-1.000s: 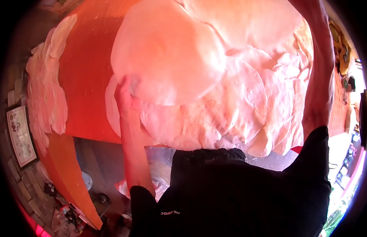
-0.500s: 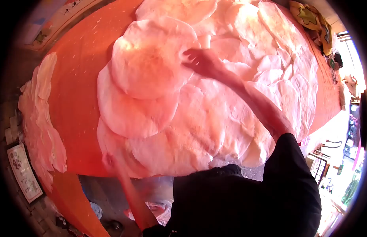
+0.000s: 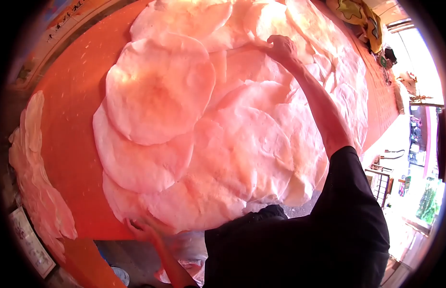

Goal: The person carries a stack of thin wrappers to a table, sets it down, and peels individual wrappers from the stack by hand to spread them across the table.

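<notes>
Thin, pale, round dough sheets (image 3: 160, 91) overlap in a broad layer on the orange table (image 3: 69, 158). At the far side, my right hand (image 3: 283, 47) rests among them with its fingers curled at the edge of a sheet. My left hand (image 3: 142, 231) is low at the table's near edge, beside the lower left sheet. Its thumb and forefinger are apart, and I see nothing between them. Sheets near the right hand are creased and folded over one another.
A long ruffled stack of pale sheets (image 3: 38, 177) hangs along the table's left edge. A yellow patterned cloth (image 3: 360, 19) lies at the far right. A framed panel (image 3: 30, 242) stands at lower left, and a plastic bag (image 3: 191, 271) sits below the near edge.
My right hand has moved away, up and to the right, and its fingers have curled. The left hand has shifted right along the near edge. The camera view has turned slightly.
</notes>
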A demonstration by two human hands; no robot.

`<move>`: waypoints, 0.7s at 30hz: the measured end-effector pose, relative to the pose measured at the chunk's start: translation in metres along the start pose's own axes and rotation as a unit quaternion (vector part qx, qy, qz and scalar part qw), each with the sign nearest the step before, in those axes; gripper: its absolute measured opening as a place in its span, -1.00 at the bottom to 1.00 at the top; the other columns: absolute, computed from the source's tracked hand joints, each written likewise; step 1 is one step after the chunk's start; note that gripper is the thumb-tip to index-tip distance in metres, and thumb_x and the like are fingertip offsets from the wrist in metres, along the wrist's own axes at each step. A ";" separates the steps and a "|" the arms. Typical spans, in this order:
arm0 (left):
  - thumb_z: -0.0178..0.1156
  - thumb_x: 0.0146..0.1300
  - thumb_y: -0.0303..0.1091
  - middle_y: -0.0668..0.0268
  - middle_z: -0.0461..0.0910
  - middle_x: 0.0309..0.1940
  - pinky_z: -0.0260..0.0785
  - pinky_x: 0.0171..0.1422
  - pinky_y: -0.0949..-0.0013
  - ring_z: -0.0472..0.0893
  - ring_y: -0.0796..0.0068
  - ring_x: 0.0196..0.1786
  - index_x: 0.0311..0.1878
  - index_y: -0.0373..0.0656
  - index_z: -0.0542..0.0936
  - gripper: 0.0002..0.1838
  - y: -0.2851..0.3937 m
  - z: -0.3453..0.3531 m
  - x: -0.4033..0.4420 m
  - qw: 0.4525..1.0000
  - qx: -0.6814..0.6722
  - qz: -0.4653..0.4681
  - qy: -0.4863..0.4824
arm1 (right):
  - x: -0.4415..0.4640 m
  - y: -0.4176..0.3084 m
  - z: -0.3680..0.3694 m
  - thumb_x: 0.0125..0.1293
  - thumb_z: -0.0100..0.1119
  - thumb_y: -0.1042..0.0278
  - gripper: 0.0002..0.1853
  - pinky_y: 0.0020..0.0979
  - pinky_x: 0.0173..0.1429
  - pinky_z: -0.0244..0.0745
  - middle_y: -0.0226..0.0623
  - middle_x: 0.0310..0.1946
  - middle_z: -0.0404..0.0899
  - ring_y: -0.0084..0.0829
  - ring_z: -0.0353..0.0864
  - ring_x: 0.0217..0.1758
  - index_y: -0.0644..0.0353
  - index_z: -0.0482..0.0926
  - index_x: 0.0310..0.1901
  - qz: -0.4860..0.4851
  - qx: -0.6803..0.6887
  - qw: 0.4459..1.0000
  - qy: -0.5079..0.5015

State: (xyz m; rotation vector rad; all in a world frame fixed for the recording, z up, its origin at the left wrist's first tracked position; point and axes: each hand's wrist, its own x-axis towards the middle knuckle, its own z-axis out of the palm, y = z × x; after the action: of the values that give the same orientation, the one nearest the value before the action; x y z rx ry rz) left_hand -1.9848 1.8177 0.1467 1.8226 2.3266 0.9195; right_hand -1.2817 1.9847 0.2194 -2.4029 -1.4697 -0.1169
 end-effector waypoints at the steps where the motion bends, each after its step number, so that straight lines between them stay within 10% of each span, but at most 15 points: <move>1: 0.03 0.35 -0.55 -0.06 0.47 0.18 0.40 0.23 0.25 0.52 0.04 0.17 0.17 -0.38 0.46 -0.66 0.007 -0.004 0.001 1.000 -0.004 -0.015 -0.009 | -0.003 0.002 -0.001 -0.01 0.24 0.13 -0.75 -0.15 -0.10 0.50 -0.16 -0.35 0.67 -0.14 0.62 -0.16 0.12 0.66 -0.39 0.000 0.042 0.999 0.008; 10: -0.02 0.35 -0.53 -0.10 0.47 0.14 0.34 0.25 0.15 0.47 -0.05 0.19 0.14 -0.42 0.47 -0.67 0.005 -0.005 0.002 1.000 0.009 -0.007 -0.010 | -0.001 0.011 -0.009 0.02 0.07 0.27 -0.81 -0.14 -0.16 0.56 -0.13 -0.41 0.67 -0.07 0.65 -0.28 0.08 0.69 -0.45 -0.012 -0.046 0.999 0.002; 14: -0.01 0.34 -0.53 -0.10 0.47 0.13 0.34 0.25 0.14 0.47 -0.06 0.18 0.14 -0.42 0.47 -0.67 0.011 -0.006 0.002 1.000 0.012 -0.008 -0.010 | 0.031 0.044 -0.018 0.01 0.11 0.20 -0.78 -0.21 -0.13 0.58 -0.12 -0.42 0.68 -0.07 0.66 -0.29 0.04 0.74 -0.44 0.166 0.055 0.984 -0.010; 21: -0.01 0.34 -0.54 -0.09 0.47 0.13 0.37 0.23 0.16 0.49 -0.04 0.14 0.15 -0.40 0.47 -0.67 0.005 -0.002 0.000 1.000 -0.007 0.007 -0.003 | 0.055 0.011 -0.132 0.13 0.10 0.32 -0.85 -0.13 -0.33 0.47 -0.11 -0.55 0.57 -0.07 0.59 -0.45 0.19 0.55 -0.50 -0.079 -0.095 0.937 0.328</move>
State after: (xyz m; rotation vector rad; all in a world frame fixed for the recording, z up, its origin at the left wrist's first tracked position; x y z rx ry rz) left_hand -1.9813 1.8177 0.1513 1.8360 2.3021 0.9288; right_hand -1.2334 1.9858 0.3549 -2.0547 -1.3496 -1.0298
